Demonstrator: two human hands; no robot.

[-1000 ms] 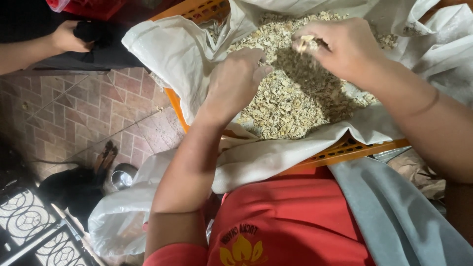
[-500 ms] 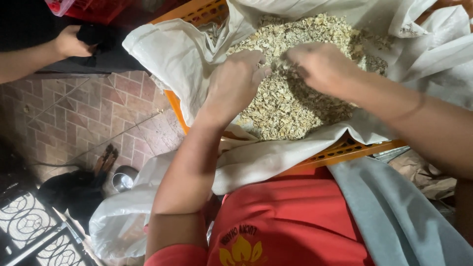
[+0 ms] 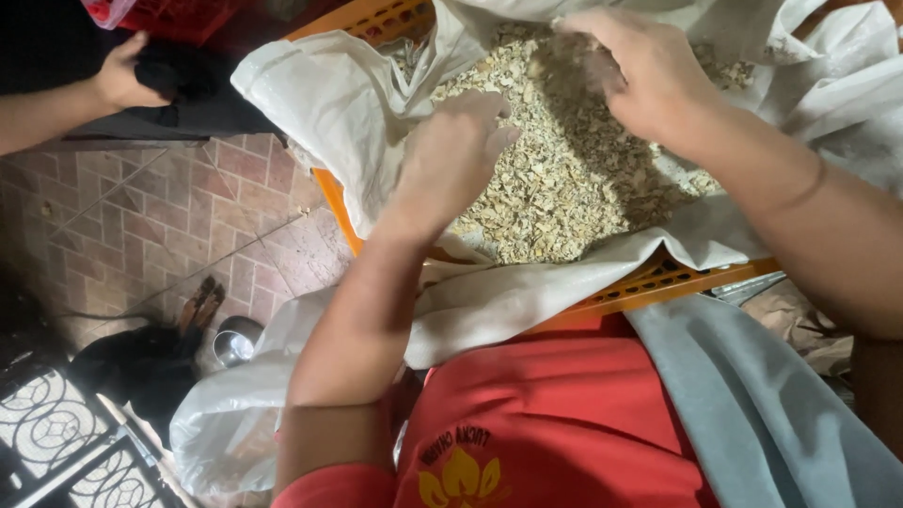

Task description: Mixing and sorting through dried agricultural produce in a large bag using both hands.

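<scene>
A heap of pale dried flakes (image 3: 564, 188) fills a white woven sack (image 3: 329, 103) that lines an orange plastic crate (image 3: 658, 287). My left hand (image 3: 451, 160) rests on the near left of the heap, back upward and fingers curled into the flakes; anything under them is hidden. My right hand (image 3: 644, 75) hovers palm down over the far side of the heap. Its fingers are loosely spread and slightly blurred, with nothing seen in them.
Another person's hand (image 3: 122, 75) at the top left grips a dark cloth (image 3: 183, 71). Below lie a brick-tiled floor (image 3: 169, 226), a small metal pot (image 3: 233, 343), a dark bundle (image 3: 141, 367), a white plastic bag (image 3: 221, 423) and a patterned metal grate (image 3: 47, 433). A grey cloth (image 3: 752, 404) lies over my lap.
My right hand moved in beside my left hand, then swung back up to the far side of the heap, and the small piece it pinched is no longer seen. My left hand barely shifted.
</scene>
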